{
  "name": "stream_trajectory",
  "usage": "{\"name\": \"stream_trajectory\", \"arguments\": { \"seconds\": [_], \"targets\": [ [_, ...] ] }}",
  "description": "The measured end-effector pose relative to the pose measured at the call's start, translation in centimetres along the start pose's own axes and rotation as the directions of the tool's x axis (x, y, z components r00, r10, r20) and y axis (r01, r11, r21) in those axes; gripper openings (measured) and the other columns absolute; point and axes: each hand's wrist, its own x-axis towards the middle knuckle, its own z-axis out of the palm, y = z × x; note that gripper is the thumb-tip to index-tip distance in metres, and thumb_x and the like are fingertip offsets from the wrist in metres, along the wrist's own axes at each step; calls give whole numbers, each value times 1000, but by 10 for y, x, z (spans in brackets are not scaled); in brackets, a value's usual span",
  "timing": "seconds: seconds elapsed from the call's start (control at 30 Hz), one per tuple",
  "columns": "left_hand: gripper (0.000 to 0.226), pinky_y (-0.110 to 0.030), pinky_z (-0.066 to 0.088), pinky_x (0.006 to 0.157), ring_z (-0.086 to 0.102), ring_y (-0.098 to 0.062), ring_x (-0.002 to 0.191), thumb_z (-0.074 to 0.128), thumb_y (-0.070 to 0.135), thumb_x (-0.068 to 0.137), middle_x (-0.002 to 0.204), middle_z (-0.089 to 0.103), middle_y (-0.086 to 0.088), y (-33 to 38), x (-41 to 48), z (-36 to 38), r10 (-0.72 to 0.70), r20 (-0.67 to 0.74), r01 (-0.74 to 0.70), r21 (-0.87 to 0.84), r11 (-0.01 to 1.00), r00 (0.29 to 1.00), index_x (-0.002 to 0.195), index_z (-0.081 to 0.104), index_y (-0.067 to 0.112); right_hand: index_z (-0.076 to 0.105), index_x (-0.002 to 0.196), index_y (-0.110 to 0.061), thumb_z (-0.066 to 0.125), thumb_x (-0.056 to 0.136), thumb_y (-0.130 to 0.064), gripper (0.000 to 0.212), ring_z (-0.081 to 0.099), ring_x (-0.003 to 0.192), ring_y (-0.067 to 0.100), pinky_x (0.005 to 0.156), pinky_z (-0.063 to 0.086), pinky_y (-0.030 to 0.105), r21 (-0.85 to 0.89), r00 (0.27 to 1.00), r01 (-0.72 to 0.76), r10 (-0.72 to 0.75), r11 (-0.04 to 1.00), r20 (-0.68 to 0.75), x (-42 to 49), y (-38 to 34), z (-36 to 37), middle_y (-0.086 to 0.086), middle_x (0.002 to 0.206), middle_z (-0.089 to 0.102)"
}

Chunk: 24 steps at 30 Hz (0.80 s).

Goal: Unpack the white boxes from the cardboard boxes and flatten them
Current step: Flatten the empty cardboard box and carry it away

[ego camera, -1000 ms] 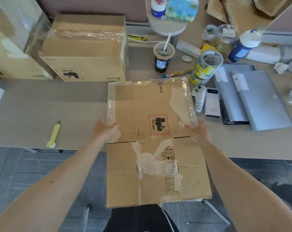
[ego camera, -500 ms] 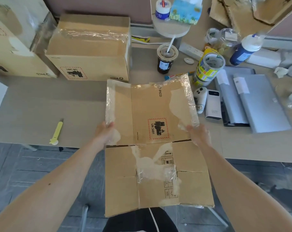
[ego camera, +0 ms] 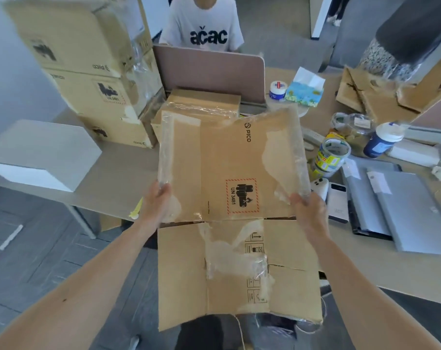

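Hands (ego camera: pixel 159 202) (ego camera: pixel 307 209) on PICO UN 3481 carton (ego camera: pixel 222 157)

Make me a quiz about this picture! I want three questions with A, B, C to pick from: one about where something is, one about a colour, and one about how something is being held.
1. Where is the white box?
A) on the table, left of the flattened cardboard
B) on the floor
C) on top of the flattened cardboard

2. What colour is the dashed frame around the UN 3481 label?
A) green
B) blue
C) red

3. How is the flattened cardboard held?
A) by nobody
B) by the left hand and right hand, one at each side edge
C) by one hand only

Answers:
1 A, it sits on the tabletop off to the left of the cardboard.
2 C, the dashes around the mark are red.
3 B, fingers of each hand curl round a side edge.
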Motion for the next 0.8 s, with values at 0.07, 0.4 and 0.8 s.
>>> {"name": "stream_trajectory", "arguments": {
  "seconds": [0.07,0.4,0.8],
  "targets": [
    [19,-52,52,90,55,-25,92,40,38,102,91,52,1,17,-4,-30,31,-80,-35,-42,999,996,112,45,22,53,98,-12,57,92,-34,24,53,91,29,74,42,37,37,998,62,-61,997,-13,-4,-34,2,6,89,56],
    [33,-33,28,61,32,-18,67,49,25,97,71,34,1,66,-10,-216,140,-495,-233,-131,964,857,71,30,18,58,92,-9,61,93,-32,23,55,83,28,62,36,35,238,921,374,-388,896,14,-37,-217,56,6,85,60],
    [25,-31,40,60,44,-21,67,54,29,99,77,48,-5,6,7,-482,157,-743,-379,-138,915,650,77,45,22,54,92,-8,59,92,-34,26,56,83,29,69,39,35,381,744,570,-654,728,136,-150,-439,235,5,83,59]
  ]
}}
